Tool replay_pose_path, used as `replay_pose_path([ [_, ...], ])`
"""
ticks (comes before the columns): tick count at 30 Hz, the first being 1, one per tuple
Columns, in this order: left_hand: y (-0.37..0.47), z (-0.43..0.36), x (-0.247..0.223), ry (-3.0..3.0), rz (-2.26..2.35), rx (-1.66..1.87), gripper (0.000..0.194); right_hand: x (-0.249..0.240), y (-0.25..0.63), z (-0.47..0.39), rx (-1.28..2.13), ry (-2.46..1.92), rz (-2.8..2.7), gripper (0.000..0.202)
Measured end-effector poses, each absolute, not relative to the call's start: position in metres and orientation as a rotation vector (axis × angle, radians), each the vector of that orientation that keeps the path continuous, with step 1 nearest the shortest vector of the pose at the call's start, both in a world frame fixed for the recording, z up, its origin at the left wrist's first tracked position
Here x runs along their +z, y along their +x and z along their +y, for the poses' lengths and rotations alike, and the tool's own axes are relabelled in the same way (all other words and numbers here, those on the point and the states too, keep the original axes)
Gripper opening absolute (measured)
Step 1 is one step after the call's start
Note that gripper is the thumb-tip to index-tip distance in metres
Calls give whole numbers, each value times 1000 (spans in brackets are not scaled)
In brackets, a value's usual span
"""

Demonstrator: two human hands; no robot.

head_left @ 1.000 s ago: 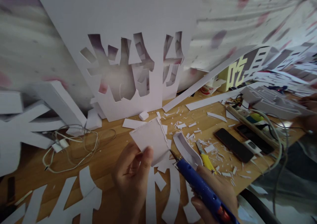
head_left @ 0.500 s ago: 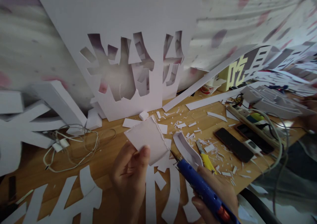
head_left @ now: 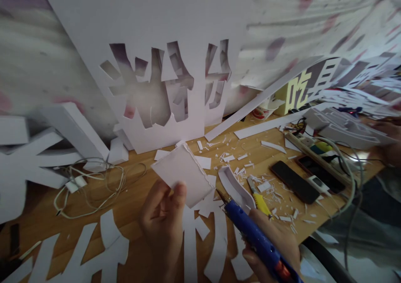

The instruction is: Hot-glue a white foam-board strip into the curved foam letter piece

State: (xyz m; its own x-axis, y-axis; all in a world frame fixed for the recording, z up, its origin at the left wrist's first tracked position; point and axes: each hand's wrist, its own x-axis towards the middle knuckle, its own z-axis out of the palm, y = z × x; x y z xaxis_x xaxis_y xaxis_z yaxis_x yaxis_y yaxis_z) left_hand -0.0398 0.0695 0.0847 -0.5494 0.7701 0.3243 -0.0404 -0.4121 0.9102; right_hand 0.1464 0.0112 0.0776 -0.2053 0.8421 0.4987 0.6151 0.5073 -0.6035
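My left hand [head_left: 166,220] pinches a flat white foam board piece [head_left: 184,176] between thumb and fingers, tilted up above the table. A rough, raised bead runs along the piece's right edge. In my right hand [head_left: 275,241] is a blue glue gun [head_left: 250,226], wrapped by the fingers. Its narrow metal tip points up and left, close to the piece's lower right corner; I cannot tell whether they touch. Cut white letter shapes [head_left: 216,245] lie under my hands. Just beyond the tool are a curved white strip [head_left: 234,185] and a yellow utility knife [head_left: 261,201].
A tall white board [head_left: 163,20] with cut-out characters leans at the back. White cables [head_left: 90,187] coil at left. Phones [head_left: 294,182], a power strip [head_left: 319,153] and scraps [head_left: 232,157] lie at right. Another person's hand [head_left: 388,141] shows at the far right.
My left hand and the foam board piece have shifted slightly left. The glue gun in my right hand has hardly moved.
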Motion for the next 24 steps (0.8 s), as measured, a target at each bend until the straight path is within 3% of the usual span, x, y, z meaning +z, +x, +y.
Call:
replay_pose_path([
  [18, -39, 71, 78, 789, 1166, 1864, 22, 74, 142, 2, 376, -1324, -1830, 42],
  [24, -41, 73, 79, 799, 1146, 1720, 29, 68, 147, 12, 391, -1407, -1787, 28],
])
